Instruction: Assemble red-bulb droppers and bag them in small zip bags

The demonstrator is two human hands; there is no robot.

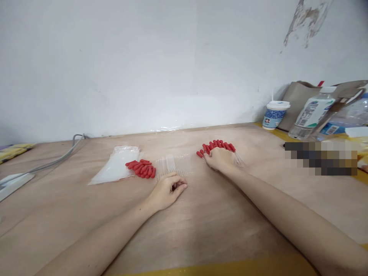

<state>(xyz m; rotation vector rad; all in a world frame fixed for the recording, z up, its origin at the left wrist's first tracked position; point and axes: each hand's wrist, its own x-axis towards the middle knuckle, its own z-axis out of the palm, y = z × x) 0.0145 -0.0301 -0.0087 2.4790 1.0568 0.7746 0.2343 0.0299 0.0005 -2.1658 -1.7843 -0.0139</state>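
Note:
My left hand rests on the wooden table with its fingers curled in; whether they hold anything is hidden. Just beyond it lies a row of clear plastic tubes. Left of the tubes sits a small heap of red caps beside a clear plastic bag. My right hand lies flat over a fan of red-capped clear tubes, fingers pressed down on them.
A paper cup with a lid, plastic water bottles and a brown paper bag stand at the back right. A grey cable runs along the left to a white object. The white wall is close behind.

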